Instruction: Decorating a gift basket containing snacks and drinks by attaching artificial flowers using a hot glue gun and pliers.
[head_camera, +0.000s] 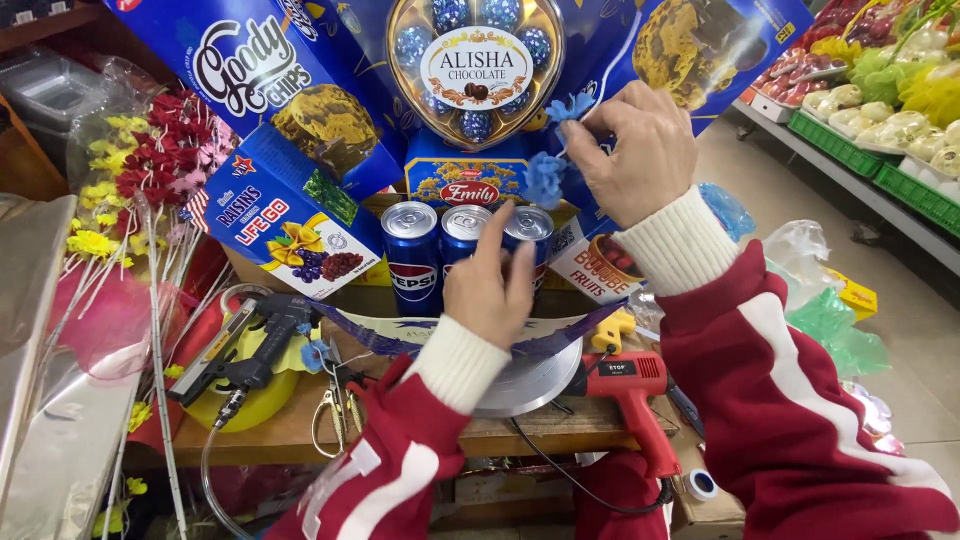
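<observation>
Right hand (640, 150) raised before the gift stack, fingertips pinched on a small blue flower (568, 108), held against the lower right rim of the heart-shaped chocolate box (476, 70). Second blue flower (544, 178) just below, beside the thumb, stuck near the blue tin (468, 182). Left hand (490, 280) lower, fingers loosely together and pointing up, fingertips touching the tops of the middle and right soda cans (468, 245); nothing gripped. Three cans upright in a row, under the tin. Blue cookie box (250, 70) leaning at upper left, raisin box (290, 215) tilted below it, fruit box (590, 265) partly hidden behind the right wrist. Both arms in red sleeves with white stripes and cream cuffs. Black staple gun (250, 345) lying left on the wooden table (290, 425), scissors (335, 410) near it, red glue gun (635, 395) at right, beside a silver turntable (535, 380). Bundled red and yellow artificial flowers (150, 170) at far left. Fruit trays (890, 110) on a shelf at upper right.
</observation>
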